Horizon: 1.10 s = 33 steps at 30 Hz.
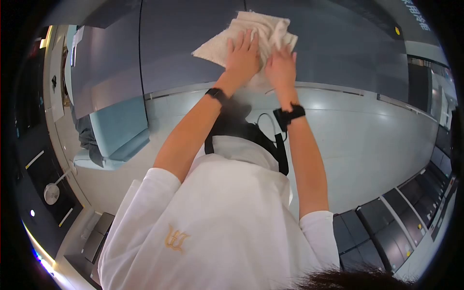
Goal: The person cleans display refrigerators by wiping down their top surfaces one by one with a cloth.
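A cream-coloured cloth (258,31), creased and partly bunched, lies on the dark grey flat surface (186,43) at the top of the view. My left hand (243,54) rests on the middle of the cloth, palm down with the fingers spread. At the cloth's right part is my right hand (281,67), its fingers bent against a raised fold and closed on the fabric. Both wrists wear black bands. The fingertips of the right hand are partly hidden in the folds.
A light blue chair (121,130) with dark fabric on it stands at the left. Dark panelled units (362,237) line the lower right. A round, pale object on a stem (51,193) is at the far left. Pale floor (357,140) lies below the surface.
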Motion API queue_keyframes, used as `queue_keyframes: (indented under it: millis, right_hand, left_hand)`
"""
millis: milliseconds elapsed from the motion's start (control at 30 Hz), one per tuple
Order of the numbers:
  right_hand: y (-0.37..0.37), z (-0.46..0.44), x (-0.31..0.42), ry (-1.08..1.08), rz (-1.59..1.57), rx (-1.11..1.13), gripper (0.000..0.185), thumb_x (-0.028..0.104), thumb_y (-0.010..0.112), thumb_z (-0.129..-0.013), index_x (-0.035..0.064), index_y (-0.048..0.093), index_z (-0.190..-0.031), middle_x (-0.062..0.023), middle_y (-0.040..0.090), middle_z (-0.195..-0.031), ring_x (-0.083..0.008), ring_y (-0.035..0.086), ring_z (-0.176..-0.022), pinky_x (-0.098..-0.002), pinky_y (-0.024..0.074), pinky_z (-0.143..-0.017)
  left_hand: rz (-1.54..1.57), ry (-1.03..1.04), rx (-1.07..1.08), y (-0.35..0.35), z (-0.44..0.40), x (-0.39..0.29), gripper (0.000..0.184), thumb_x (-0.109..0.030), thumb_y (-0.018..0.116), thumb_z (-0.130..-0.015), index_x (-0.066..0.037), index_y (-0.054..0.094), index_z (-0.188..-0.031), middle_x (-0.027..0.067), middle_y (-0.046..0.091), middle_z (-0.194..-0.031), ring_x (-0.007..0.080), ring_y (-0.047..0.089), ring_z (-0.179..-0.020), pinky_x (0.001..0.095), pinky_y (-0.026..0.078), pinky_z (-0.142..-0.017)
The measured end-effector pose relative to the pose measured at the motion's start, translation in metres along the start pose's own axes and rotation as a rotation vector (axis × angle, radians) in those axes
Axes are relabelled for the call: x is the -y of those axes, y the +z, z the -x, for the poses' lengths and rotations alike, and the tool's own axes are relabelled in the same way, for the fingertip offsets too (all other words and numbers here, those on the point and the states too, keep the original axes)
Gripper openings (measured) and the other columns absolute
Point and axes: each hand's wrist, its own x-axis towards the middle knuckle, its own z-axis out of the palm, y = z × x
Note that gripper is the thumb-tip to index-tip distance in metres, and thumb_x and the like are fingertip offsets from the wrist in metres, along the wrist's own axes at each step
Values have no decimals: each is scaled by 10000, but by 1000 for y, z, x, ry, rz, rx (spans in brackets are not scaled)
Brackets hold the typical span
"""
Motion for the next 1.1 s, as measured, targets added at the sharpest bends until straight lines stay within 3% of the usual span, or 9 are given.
queue_keyframes:
  millis: [133, 300, 433, 533, 633, 700, 833, 1000, 1100]
  right_hand:
    - [-32, 35, 3, -47, -117, 70, 374, 157, 542, -1017, 24, 632, -1354, -205, 521, -1523, -407, 456, -1443, -644, 335, -1178]
    - [-28, -8, -46, -29, 201, 142, 391, 189, 573, -1001, 56, 633, -1364, -191, 499, -1551, -397, 471, -1439, -660, 341, -1170]
    - [2, -110, -60, 51, 142, 45, 328, 175, 553, -1012, 42, 649, -1296, -200, 532, -1507, -392, 513, -1389, -669, 366, -1146]
    - [22, -157, -44, -13, -117, 86, 436, 73, 641, -889, 72, 677, -1323, -324, 595, -1377, -422, 621, -1214, -448, 443, -1143]
    - [28, -137, 6, -202, 41, 18, 315, 103, 550, -929, 64, 723, -1189, -245, 682, -1261, -437, 635, -1125, -508, 474, -1045]
    - [9, -105, 10, -200, -147, 171, 312, 183, 546, -1022, 48, 652, -1282, -188, 519, -1528, -369, 493, -1420, -674, 360, -1150]
    - [-32, -53, -19, -122, 67, 295, 317, 201, 542, -1037, 59, 655, -1298, -177, 493, -1569, -349, 442, -1475, -639, 323, -1190]
    - [-27, -94, -108, -16, 147, 158, 380, 198, 530, -1038, 92, 629, -1390, -182, 489, -1578, -346, 419, -1496, -601, 280, -1229]
    - [-3, -156, -122, 20, 70, 84, 389, 190, 523, -1031, 98, 627, -1394, -183, 490, -1578, -355, 417, -1496, -610, 269, -1232]
  left_hand:
    - [160, 24, 96, -23, 20, 13, 633, -247, 522, -1027, -121, 345, -1622, 121, 333, -1682, 342, 288, -1564, 578, 240, -1242]
    - [75, 83, 15, 0, -22, 42, 605, -223, 525, -1016, -135, 392, -1599, 96, 385, -1656, 330, 370, -1510, 550, 311, -1198]
    - [72, 60, -36, 35, -113, 74, 668, -281, 527, -980, -18, 385, -1577, 196, 415, -1616, 369, 343, -1518, 573, 262, -1230]
    - [64, -21, -31, 27, -159, 77, 651, -258, 526, -980, -23, 394, -1573, 185, 424, -1611, 361, 353, -1512, 574, 254, -1230]
    - [27, 24, -39, 26, -137, 73, 658, -251, 534, -977, -37, 388, -1582, 180, 423, -1614, 366, 352, -1512, 585, 243, -1230]
    - [-85, 100, 13, 5, -115, 71, 601, -246, 573, -964, -62, 463, -1526, 136, 451, -1602, 338, 392, -1483, 573, 301, -1186]
    - [16, 60, 139, -28, -32, 35, 637, -305, 679, -904, -97, 539, -1490, 54, 430, -1633, 302, 392, -1498, 574, 308, -1191]
    - [3, 96, 52, -13, -75, 21, 557, -277, 625, -963, -132, 533, -1493, 75, 416, -1642, 296, 347, -1537, 578, 282, -1214]
    - [43, 64, 83, 5, -125, 17, 675, -257, 542, -977, -58, 371, -1599, 185, 409, -1623, 378, 334, -1523, 606, 223, -1232]
